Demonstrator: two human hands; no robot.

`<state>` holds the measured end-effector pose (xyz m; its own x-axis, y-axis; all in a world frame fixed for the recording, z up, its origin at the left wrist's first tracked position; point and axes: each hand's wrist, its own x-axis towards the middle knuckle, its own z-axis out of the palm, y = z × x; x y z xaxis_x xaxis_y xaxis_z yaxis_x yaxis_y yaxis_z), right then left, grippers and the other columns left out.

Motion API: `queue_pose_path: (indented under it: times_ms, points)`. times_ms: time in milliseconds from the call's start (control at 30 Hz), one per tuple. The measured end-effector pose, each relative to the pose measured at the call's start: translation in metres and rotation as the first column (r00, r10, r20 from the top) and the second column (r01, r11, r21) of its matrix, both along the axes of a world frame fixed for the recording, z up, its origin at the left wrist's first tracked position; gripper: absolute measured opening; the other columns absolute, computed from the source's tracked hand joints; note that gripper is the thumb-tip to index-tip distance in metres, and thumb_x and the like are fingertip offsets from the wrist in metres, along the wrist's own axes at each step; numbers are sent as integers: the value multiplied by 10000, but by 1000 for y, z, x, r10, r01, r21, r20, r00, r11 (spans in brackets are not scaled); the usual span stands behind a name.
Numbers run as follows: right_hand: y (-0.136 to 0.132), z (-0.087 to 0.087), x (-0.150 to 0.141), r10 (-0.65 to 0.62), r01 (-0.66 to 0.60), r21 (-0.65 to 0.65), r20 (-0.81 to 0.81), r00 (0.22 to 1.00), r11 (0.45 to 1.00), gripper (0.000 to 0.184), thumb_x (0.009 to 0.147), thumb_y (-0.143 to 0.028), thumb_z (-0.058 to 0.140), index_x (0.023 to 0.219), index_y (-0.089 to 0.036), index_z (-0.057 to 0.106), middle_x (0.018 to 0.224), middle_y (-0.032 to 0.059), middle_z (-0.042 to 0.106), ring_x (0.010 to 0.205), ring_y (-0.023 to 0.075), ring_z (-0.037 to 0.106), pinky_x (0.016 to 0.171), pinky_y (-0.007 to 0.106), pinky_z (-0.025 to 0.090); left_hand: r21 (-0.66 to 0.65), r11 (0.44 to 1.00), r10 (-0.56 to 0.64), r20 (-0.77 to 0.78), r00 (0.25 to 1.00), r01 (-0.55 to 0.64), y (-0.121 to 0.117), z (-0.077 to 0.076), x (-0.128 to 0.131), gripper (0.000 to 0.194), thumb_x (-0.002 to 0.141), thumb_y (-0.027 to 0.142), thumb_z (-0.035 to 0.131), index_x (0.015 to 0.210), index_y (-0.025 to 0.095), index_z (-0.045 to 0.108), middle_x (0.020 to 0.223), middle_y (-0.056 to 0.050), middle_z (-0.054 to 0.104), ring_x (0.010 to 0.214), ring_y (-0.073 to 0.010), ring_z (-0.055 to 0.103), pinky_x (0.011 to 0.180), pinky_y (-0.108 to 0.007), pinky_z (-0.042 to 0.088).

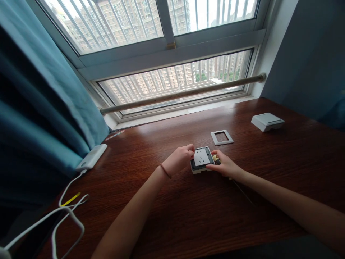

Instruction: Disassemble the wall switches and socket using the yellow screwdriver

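A wall socket (201,157) with a white slotted face sits in a shallow white box on the wooden table, its dark mounting frame uncovered. My right hand (225,165) grips the right side of the socket, thumb at the near edge and fingers at the far edge. My left hand (182,158) is closed at the socket's left edge, fingertips pinched together; whatever is between them is hidden. Under my right palm shows a yellowish handle (216,159), and a thin metal shaft (244,192) comes out past the wrist, like a screwdriver. Whether the palm holds it, I cannot tell.
Beyond the socket lies a white square cover frame (221,137). A white box-shaped switch or socket unit (267,121) rests at the far right. On the left are a white power strip (91,157) with its cable (69,210) and a blue curtain (61,90). A window borders the table's far edge.
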<state>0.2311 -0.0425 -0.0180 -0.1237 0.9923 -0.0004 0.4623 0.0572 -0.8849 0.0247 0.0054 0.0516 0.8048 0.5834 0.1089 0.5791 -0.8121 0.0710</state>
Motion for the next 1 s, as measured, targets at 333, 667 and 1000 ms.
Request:
queue_pose_path:
  times_ms: [333,667,1000]
  points:
    - [-1,-1,0,6,-7,17,29,1000,1000,526,620,-425,670,1027,-165,462,962,84,602,857,224,564,750,326,421,9,1000,-2,19,1000,2,-1,1,-5,209,830,127,387,773,135,589,933,-34,550,692,-85,561,672,-193,441]
    - [-1,1,0,2,-3,13,24,1000,1000,518,619,-434,669,1012,-163,466,966,85,602,863,220,561,763,325,418,-34,999,12,54,998,-11,5,-4,-4,179,796,191,491,730,168,656,861,-9,605,681,-85,573,658,-190,428]
    - [-3,2,-1,-12,12,-5,21,1000,1000,518,615,-438,665,1015,-171,473,893,63,619,802,215,578,705,313,428,59,998,7,-21,1000,-6,5,-4,-1,189,792,176,480,711,151,648,869,-30,609,695,-122,566,675,-239,419]
